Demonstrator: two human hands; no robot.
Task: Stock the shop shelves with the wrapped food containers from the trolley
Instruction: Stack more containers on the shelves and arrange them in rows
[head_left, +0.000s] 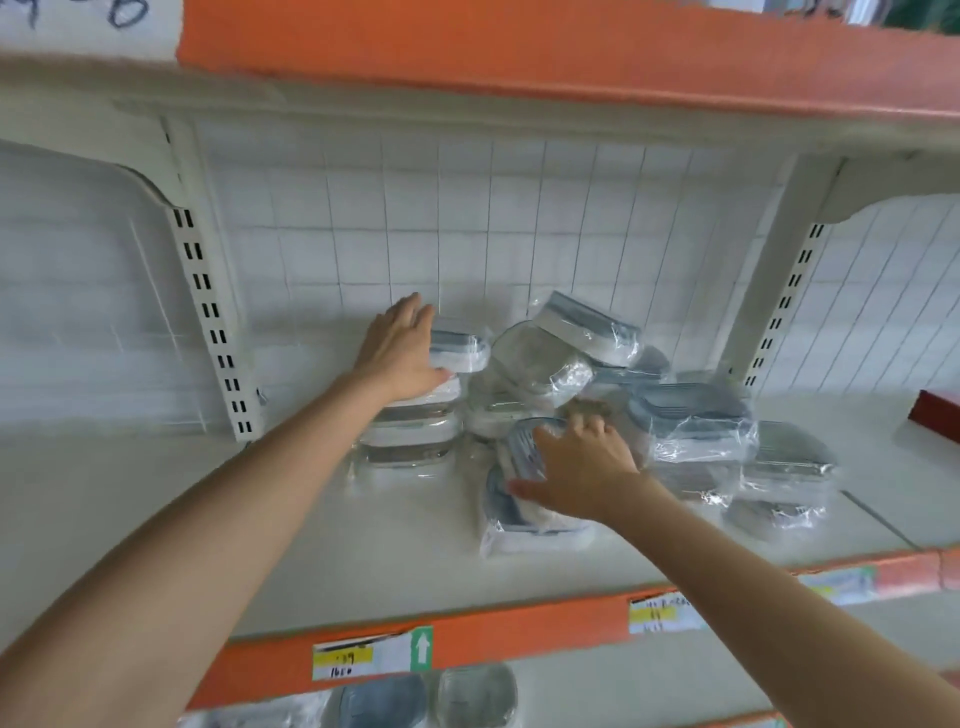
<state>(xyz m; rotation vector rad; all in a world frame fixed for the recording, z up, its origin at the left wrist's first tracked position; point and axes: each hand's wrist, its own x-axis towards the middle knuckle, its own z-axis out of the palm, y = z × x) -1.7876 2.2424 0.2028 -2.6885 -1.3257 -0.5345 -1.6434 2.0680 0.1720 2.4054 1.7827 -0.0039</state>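
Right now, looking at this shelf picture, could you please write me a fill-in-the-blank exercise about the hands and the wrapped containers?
1. The left hand rests flat against the neat ____ of plastic-wrapped clear food containers.
2. The right hand holds a wrapped grey-lidded container in its grip, tilted on its ____.
3. The front edge strip of the white shelf is coloured ____.

Missing words: stack; edge; orange

The wrapped containers (550, 364) lie in a loose heap on my shelf (311, 519), clear boxes with grey-blue lids in shiny film. At left some are stacked flat; in the middle several are tilted.
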